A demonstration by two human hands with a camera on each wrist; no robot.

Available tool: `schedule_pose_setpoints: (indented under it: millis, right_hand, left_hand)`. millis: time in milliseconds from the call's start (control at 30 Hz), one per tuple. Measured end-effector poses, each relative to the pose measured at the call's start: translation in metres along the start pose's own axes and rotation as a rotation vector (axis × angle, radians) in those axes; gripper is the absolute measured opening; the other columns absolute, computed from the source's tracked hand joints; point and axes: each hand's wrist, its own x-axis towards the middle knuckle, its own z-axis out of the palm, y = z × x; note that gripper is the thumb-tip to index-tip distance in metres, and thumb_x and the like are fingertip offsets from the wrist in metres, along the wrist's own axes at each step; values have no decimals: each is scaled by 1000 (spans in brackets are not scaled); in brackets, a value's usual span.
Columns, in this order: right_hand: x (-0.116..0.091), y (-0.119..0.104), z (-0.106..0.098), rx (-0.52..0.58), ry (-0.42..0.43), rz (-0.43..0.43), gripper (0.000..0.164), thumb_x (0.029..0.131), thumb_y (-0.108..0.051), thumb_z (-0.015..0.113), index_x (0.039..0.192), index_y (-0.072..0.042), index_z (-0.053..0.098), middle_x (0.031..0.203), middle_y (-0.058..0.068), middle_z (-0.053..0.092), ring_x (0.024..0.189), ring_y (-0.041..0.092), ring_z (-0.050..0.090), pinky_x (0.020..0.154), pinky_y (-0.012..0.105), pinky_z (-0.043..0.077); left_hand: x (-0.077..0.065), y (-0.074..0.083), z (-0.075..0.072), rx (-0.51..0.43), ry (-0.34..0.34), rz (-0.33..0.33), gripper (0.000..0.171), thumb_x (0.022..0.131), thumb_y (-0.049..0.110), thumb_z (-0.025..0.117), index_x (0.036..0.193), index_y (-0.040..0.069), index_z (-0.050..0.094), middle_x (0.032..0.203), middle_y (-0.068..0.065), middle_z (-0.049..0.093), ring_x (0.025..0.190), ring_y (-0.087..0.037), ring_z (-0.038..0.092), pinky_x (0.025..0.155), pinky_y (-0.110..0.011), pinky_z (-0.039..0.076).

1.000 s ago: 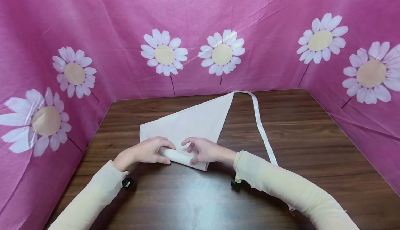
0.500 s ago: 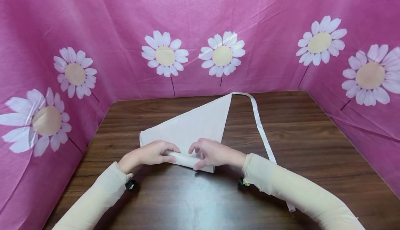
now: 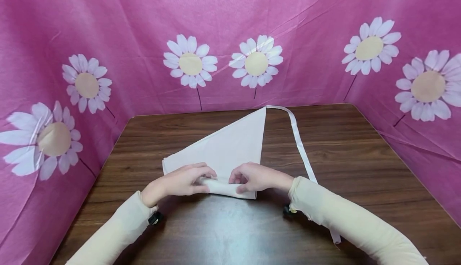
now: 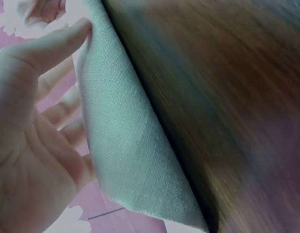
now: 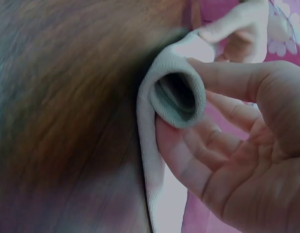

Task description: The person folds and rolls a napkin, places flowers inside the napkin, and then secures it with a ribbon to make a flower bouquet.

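Note:
An off-white cloth (image 3: 234,141) lies folded to a peak at its far end, its near edge turned up into a roll (image 3: 222,187). My left hand (image 3: 181,181) grips the left part of this roll, thumb in front and fingers behind. On the right part, my right hand (image 3: 257,177) pinches it between thumb and curled fingers. The right wrist view shows the roll's hollow round end (image 5: 164,63), with fingers tucked beneath it. Along the cloth (image 4: 125,141) in the left wrist view, my thumb lies near the upper end. A white strap (image 3: 298,139) trails from the peak.
The brown wooden table (image 3: 223,233) carries the cloth. A pink curtain (image 3: 223,9) printed with daisies encloses its back and sides. The strap passes under the right sleeve (image 3: 342,213), and its end (image 3: 335,236) shows on the near side.
Both hands have shifted right and slightly nearer, bringing the rolled edge with them. The cloth's left corner has come nearer. My right fingers have closed in on the roll.

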Motion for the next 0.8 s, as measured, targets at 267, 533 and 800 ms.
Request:
schedule_pose_setpoints:
  millis: [267,533,800]
  right_hand:
    - [-8,10,-12,95,-65,-27,18,89,-2,73,107,-7,73,91,-4,70,85,4,62,82,28,53]
    - [-25,8,-17,14,20,-36,32,86,-18,84,113,-8,70,93,-3,69,78,7,65,77,30,54]
    - [-37,12,-7,-99,43,16,26,81,-23,88,102,-17,74,83,-15,66,75,5,60,73,25,49]
  left_hand:
    - [6,8,4,104,-7,18,33,83,22,85,113,17,71,108,7,64,96,-8,59,85,-31,51]
    - [15,7,0,26,-40,30,16,94,12,73,109,11,76,102,3,72,95,-7,66,87,-31,53]
    - [24,5,-2,-73,-129,9,17,97,14,70,113,13,75,104,10,72,95,-1,63,88,-26,51]
